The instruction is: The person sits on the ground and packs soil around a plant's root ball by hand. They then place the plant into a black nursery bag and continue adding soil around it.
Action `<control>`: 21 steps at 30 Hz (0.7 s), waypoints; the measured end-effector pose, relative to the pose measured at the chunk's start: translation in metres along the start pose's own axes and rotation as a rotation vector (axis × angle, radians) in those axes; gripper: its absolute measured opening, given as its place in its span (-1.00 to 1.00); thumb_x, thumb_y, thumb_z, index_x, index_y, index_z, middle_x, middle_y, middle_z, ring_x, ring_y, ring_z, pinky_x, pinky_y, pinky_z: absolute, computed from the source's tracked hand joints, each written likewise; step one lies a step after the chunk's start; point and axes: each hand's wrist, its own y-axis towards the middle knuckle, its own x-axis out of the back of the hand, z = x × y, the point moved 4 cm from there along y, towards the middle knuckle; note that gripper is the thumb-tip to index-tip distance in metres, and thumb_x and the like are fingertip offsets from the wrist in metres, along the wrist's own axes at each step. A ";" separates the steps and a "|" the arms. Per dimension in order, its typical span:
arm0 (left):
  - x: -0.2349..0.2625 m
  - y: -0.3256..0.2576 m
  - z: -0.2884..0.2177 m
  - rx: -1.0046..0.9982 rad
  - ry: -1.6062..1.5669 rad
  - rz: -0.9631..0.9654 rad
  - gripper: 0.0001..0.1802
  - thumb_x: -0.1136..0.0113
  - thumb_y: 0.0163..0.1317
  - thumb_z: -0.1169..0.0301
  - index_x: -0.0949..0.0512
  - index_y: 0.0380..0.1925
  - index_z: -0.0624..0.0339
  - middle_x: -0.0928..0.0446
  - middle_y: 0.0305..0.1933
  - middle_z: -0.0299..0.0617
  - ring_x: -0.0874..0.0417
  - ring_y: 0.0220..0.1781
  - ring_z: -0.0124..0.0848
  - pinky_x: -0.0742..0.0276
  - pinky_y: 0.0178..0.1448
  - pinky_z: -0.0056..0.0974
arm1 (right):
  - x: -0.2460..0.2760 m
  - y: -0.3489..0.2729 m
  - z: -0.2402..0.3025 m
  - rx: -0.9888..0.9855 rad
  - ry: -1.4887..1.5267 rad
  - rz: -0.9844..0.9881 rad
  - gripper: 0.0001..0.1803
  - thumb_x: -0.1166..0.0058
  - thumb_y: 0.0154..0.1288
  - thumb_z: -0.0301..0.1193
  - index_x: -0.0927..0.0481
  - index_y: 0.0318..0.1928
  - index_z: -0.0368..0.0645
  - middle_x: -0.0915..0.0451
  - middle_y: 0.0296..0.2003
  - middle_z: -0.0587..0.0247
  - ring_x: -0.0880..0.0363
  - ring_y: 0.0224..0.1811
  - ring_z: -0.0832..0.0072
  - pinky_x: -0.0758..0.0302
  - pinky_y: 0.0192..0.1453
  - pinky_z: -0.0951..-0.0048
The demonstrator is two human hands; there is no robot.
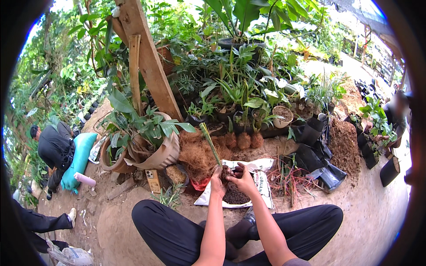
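Note:
My left hand [217, 182] is closed around the lower end of a long green plant [209, 144], which leans up and to the left. Dark soil [225, 172] clings about its base. From the other side my right hand [243, 179] presses its curled, dirty fingers onto this clump. Just below both hands, a white sack [264, 188] lies spread on the ground, with a heap of dark potting soil [236, 195] on it. Brown coconut fibre [195, 155] is piled to the left of the plant. My fingers partly hide the plant's lower end.
Large pots [166, 150] and a phone [153, 181] lie to the left. Several fibre-wrapped root balls [244, 141] stand behind. Black plastic bags [310, 157], reddish strands [290, 179] and a brown mound [345, 153] are at right. Other people [55, 148] work at both sides.

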 end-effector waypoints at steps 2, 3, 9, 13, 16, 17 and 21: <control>-0.003 0.001 0.003 0.026 -0.006 0.030 -0.60 -0.05 0.41 0.02 -0.44 -0.32 0.16 -0.51 -0.39 -0.19 -0.57 -0.35 -0.34 -0.56 -0.21 -0.30 | 0.001 0.001 -0.005 -0.029 0.008 0.047 0.04 -0.55 -0.09 -0.20 -0.22 0.34 -0.34 -0.42 0.19 -0.03 -0.49 0.11 0.32 -0.50 0.15 0.33; -0.003 0.005 0.003 -0.001 0.195 -0.034 -0.49 -0.05 0.35 -0.13 -0.39 -0.41 0.12 -0.48 -0.43 -0.23 -0.55 -0.40 -0.35 -0.54 -0.28 -0.32 | 0.001 0.001 -0.004 0.008 0.011 0.069 0.05 -0.55 -0.09 -0.21 -0.23 0.34 -0.35 -0.43 0.18 -0.03 -0.49 0.10 0.32 -0.50 0.15 0.33; -0.011 0.000 0.006 0.065 0.152 0.032 -0.47 -0.01 0.35 -0.16 -0.30 -0.49 0.05 -0.31 -0.59 -0.33 -0.47 -0.49 -0.38 -0.44 -0.38 -0.36 | 0.003 -0.004 0.005 -0.009 -0.014 0.129 0.02 -0.56 -0.10 -0.29 -0.24 0.32 -0.37 -0.45 0.16 0.00 -0.50 0.09 0.34 -0.50 0.17 0.34; -0.019 0.000 0.006 0.084 -0.095 -0.079 -0.43 0.01 0.35 -0.20 -0.21 -0.58 -0.01 -0.15 -0.67 -0.39 -0.23 -0.65 -0.47 -0.27 -0.52 -0.32 | 0.002 -0.007 0.015 -0.001 -0.080 0.187 -0.09 -0.51 -0.02 -0.37 -0.27 0.31 -0.33 -0.48 0.15 0.06 -0.51 0.13 0.33 -0.49 0.21 0.33; -0.021 -0.007 -0.001 0.057 -0.119 -0.013 -0.31 -0.03 0.18 -0.39 -0.17 -0.67 -0.05 -0.05 -0.74 -0.45 -0.13 -0.71 -0.52 -0.17 -0.56 -0.37 | 0.005 -0.011 0.019 0.003 -0.114 0.289 -0.08 -0.51 -0.01 -0.28 -0.29 0.31 -0.30 -0.48 0.17 0.02 -0.49 0.17 0.31 -0.48 0.21 0.31; -0.021 -0.005 -0.003 0.017 -0.160 -0.045 -0.24 -0.02 0.07 -0.49 -0.12 -0.72 -0.07 0.03 -0.76 -0.46 -0.04 -0.76 -0.54 -0.08 -0.62 -0.36 | 0.005 -0.012 0.019 -0.007 -0.117 0.336 -0.07 -0.51 -0.01 -0.24 -0.30 0.32 -0.29 -0.48 0.17 0.00 -0.49 0.19 0.31 -0.48 0.20 0.31; -0.011 -0.006 -0.008 -0.084 -0.110 -0.210 -0.28 0.01 0.15 -0.45 -0.12 -0.69 -0.09 0.06 -0.75 -0.46 0.00 -0.78 -0.52 -0.04 -0.65 -0.33 | 0.011 -0.011 0.017 -0.015 -0.049 0.280 -0.27 -0.36 0.18 -0.28 -0.33 0.28 -0.29 -0.52 0.13 0.09 -0.52 0.16 0.33 -0.41 0.29 0.35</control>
